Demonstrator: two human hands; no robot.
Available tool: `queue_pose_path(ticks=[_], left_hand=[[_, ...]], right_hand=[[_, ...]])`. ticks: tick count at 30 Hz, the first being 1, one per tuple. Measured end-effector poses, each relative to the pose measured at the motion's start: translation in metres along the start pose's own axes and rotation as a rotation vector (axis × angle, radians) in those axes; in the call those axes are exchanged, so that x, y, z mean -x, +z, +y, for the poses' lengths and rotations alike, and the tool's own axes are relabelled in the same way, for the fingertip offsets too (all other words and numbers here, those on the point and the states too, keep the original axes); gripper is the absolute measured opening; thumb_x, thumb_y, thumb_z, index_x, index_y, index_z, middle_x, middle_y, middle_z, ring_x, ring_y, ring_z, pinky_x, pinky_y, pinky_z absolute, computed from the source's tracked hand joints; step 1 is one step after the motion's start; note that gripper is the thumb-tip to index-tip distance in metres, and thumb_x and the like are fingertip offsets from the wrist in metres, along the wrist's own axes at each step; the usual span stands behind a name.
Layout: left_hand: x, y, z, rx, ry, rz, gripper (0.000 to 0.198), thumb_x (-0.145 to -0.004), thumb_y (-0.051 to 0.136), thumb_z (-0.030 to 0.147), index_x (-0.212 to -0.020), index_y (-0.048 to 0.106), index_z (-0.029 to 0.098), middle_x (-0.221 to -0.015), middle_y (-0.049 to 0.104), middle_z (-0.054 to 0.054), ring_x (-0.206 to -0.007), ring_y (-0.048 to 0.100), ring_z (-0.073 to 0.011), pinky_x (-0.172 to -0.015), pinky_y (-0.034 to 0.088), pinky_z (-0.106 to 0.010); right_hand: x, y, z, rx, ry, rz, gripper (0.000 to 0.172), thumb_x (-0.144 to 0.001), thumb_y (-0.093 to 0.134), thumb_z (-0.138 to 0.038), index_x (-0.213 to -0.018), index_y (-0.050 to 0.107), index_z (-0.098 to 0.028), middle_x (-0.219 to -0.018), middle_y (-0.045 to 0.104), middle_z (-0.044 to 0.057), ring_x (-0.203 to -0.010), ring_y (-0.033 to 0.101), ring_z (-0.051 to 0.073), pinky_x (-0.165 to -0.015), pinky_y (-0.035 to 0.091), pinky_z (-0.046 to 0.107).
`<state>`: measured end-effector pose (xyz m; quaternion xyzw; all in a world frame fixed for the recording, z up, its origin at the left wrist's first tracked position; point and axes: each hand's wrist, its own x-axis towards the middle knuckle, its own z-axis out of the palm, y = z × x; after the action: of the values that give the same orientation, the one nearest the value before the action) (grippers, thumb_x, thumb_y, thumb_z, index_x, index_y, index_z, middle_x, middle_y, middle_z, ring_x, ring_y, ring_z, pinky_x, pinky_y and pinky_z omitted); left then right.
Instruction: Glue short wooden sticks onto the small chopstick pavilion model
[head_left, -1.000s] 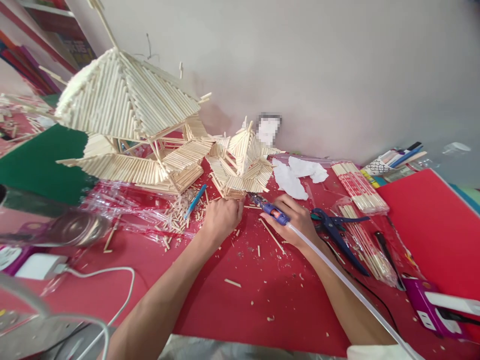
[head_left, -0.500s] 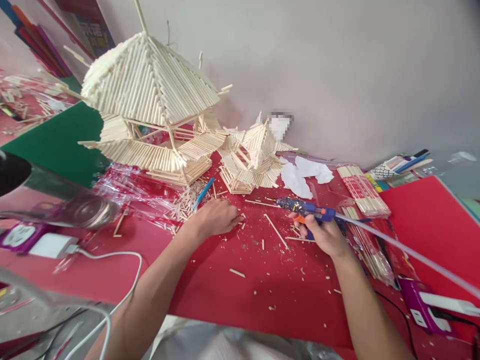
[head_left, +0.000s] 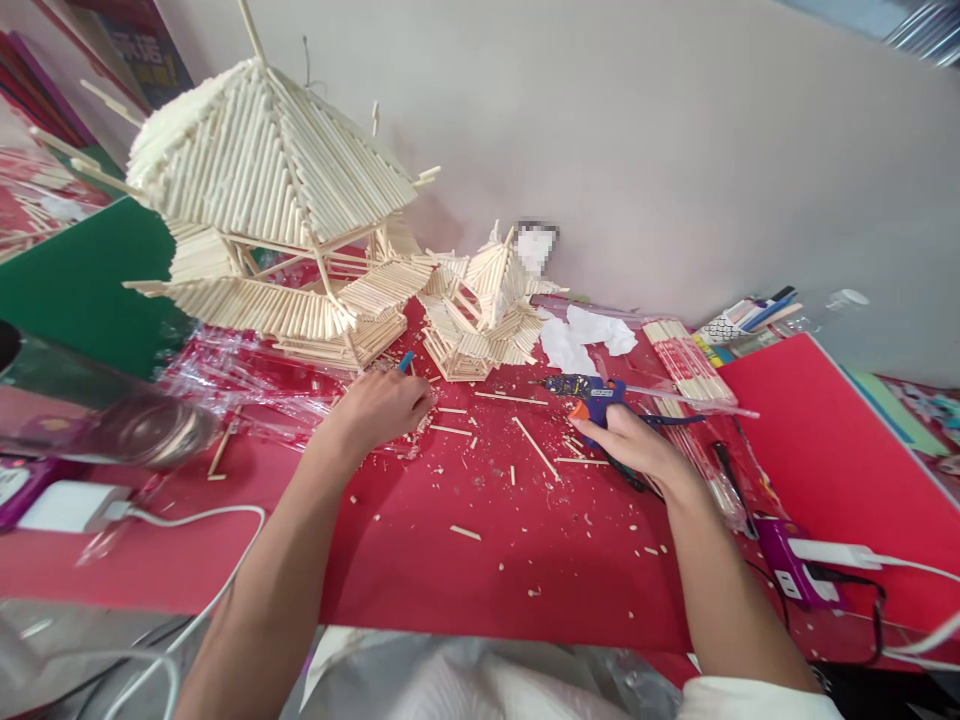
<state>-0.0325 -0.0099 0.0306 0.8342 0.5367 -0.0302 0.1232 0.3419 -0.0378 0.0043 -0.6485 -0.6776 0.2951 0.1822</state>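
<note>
My right hand (head_left: pixel 634 445) is closed around the grip of a blue glue gun (head_left: pixel 589 388), which lies level just above the red tabletop (head_left: pixel 480 560) with its nozzle pointing left and a clear glue stick trailing right. My left hand (head_left: pixel 379 405) rests knuckles-up on a heap of short cut wooden sticks (head_left: pixel 420 425) beside a blue pen (head_left: pixel 406 361); its fingers are curled and hidden. A small stick-built pagoda model (head_left: pixel 480 315) stands just beyond both hands. A large stick pagoda (head_left: pixel 262 220) stands to its left.
Crumpled white paper (head_left: pixel 581 338) and packs of chopsticks (head_left: pixel 686 365) lie by the wall. Blue-handled scissors (head_left: pixel 660 420) sit behind the right hand. A purple power strip (head_left: pixel 791 570) is at right, a white charger and cable (head_left: pixel 82 505) at left, plus clear plastic wrap (head_left: pixel 240 385).
My right hand swung the glue gun away from the small model and lowered it toward the table. My left hand slid left from the small model to the pile of cut sticks.
</note>
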Motion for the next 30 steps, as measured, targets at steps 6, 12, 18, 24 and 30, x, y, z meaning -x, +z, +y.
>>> queue_pose_path(ticks=[6, 12, 18, 24, 30], left_hand=[[-0.002, 0.005, -0.006, -0.040, 0.020, -0.008, 0.040, -0.103, 0.037, 0.036, -0.099, 0.073, 0.018, -0.093, 0.076, -0.013, -0.088, 0.073, -0.0278, -0.081, 0.053, -0.036], [-0.002, 0.006, -0.009, -0.007, 0.028, 0.002, 0.037, -0.102, 0.041, 0.034, -0.104, 0.073, 0.017, -0.096, 0.076, -0.014, -0.092, 0.073, -0.0287, -0.083, 0.053, -0.036], [0.000, 0.003, -0.009, -0.050, 0.052, 0.010, 0.038, -0.103, 0.038, 0.033, -0.113, 0.072, 0.019, -0.103, 0.076, -0.013, -0.098, 0.073, -0.0286, -0.085, 0.054, -0.036], [0.001, 0.003, -0.010, -0.056, 0.046, 0.042, 0.042, -0.103, 0.037, 0.038, -0.117, 0.072, 0.019, -0.102, 0.076, -0.014, -0.100, 0.072, -0.0295, -0.084, 0.054, -0.036], [0.000, 0.004, -0.010, -0.049, 0.047, 0.043, 0.039, -0.102, 0.039, 0.034, -0.113, 0.072, 0.018, -0.097, 0.076, -0.015, -0.095, 0.073, -0.0294, -0.082, 0.054, -0.036]], right_hand=[[-0.006, -0.006, -0.022, 0.585, 0.144, -0.068, 0.032, -0.104, 0.052, -0.040, -0.117, 0.067, -0.015, -0.114, 0.074, 0.018, -0.114, 0.069, 0.035, -0.088, 0.049, 0.033], [-0.018, -0.006, -0.030, 0.810, 0.187, -0.085, 0.038, -0.107, 0.050, -0.042, -0.116, 0.066, -0.009, -0.113, 0.073, 0.023, -0.110, 0.070, 0.037, -0.082, 0.047, 0.035], [-0.021, 0.001, -0.019, 0.844, 0.132, 0.089, 0.031, -0.103, 0.059, -0.037, -0.115, 0.064, -0.010, -0.107, 0.073, 0.021, -0.102, 0.071, 0.033, -0.079, 0.048, 0.034], [-0.003, 0.011, -0.038, 0.641, -0.185, 0.277, 0.026, -0.099, 0.064, -0.034, -0.119, 0.062, -0.018, -0.103, 0.072, 0.011, -0.089, 0.070, 0.027, -0.076, 0.051, 0.035], [-0.016, 0.044, -0.072, 0.384, -0.604, 0.229, 0.032, -0.103, 0.060, -0.031, -0.133, 0.061, -0.021, -0.108, 0.071, 0.009, -0.093, 0.069, 0.022, -0.082, 0.055, 0.032]])
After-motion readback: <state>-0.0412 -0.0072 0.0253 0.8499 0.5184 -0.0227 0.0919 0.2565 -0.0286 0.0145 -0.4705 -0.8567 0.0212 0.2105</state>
